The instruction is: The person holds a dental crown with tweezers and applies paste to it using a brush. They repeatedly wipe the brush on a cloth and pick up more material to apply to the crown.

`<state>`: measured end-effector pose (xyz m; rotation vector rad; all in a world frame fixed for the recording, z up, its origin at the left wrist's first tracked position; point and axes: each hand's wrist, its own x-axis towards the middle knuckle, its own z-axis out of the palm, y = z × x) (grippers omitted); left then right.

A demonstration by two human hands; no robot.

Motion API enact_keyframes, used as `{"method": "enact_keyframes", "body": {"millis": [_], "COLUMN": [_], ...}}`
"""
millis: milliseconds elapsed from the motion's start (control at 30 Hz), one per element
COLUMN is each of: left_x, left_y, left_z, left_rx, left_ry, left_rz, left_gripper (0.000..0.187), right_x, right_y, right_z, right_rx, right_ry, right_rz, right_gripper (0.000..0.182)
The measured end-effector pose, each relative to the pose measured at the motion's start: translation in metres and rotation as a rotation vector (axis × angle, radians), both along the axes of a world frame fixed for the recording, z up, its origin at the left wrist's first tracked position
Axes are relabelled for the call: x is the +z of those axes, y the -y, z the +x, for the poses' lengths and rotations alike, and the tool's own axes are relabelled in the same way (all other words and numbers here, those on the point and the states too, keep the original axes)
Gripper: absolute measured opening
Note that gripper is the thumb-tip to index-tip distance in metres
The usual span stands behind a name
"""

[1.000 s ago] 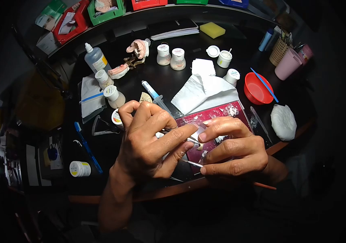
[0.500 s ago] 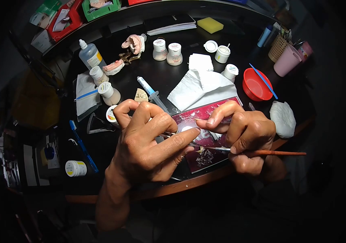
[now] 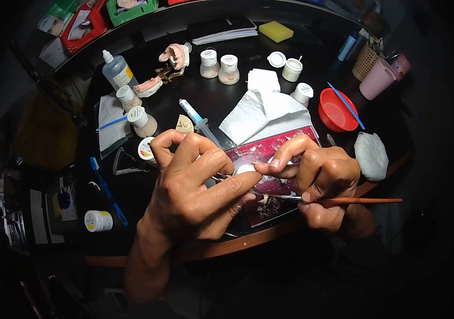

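Observation:
My right hand [image 3: 325,186] is closed around a fine paintbrush [image 3: 362,201] with a reddish-brown wooden handle and a metal ferrule. The brush points left, its tip at a small cream tooth-like piece [image 3: 263,199] beside my left thumb. My left hand [image 3: 197,189] is closed, with that piece at its thumb and fingers; their exact hold is partly hidden. A thin metal tool [image 3: 221,176] shows between the left fingers, mostly covered. The right index fingertip meets the left index fingertip. Beneath both hands lies a dark red pad [image 3: 304,137] strewn with pale shavings.
Folded white tissue [image 3: 245,117] lies behind the pad, with a syringe [image 3: 197,117] to its left. A red bowl [image 3: 333,114] with a blue stick and a white cloth wad [image 3: 370,155] sit at right. Jars, a bottle [image 3: 118,73] and dental models [image 3: 175,56] stand farther back.
My right index fingertip has shifted slightly left, to my left index fingertip. Both hands keep their grips, and the brush stays at the cream piece.

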<state>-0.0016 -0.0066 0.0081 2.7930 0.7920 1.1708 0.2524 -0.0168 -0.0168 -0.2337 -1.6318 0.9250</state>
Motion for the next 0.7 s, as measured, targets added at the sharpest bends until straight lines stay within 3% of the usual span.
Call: {"method": "enact_keyframes", "body": {"millis": [500, 700], "left_x": [0.002, 0.000], "left_y": [0.001, 0.000], "left_z": [0.001, 0.000], "left_rx": [-0.017, -0.027], "left_ry": [0.052, 0.028], "left_rz": [-0.062, -0.043], "left_gripper": [0.023, 0.029], "right_x": [0.007, 0.006], "right_y": [0.007, 0.006], "right_z": [0.010, 0.008], "right_rx": [0.063, 0.013], "right_ry": [0.156, 0.165], "right_rz": [0.022, 0.052], "right_gripper": [0.024, 0.024]}}
